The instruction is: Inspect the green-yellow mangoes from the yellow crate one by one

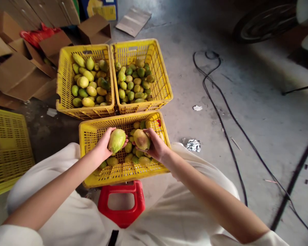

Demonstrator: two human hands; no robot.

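Observation:
My left hand (110,143) is closed around a yellow-green oval fruit (117,140) that resembles a small papaya. A similar fruit (141,139), yellowish with a brown patch, sits in the grip of my right hand (155,145). Both are held side by side over the near yellow crate (105,179), a small gap between them. Inside that crate, several more green and yellow fruits (144,160) lie mostly on the right and along the near side. My hands and forearms hide part of its contents.
Beyond stand a left yellow crate (63,77) and a right yellow crate (163,82), both holding fruit. Another crate (9,150) is at far left, below cardboard boxes (17,75). A red plastic piece (122,213) lies between my legs. Black cables (220,99) cross the floor.

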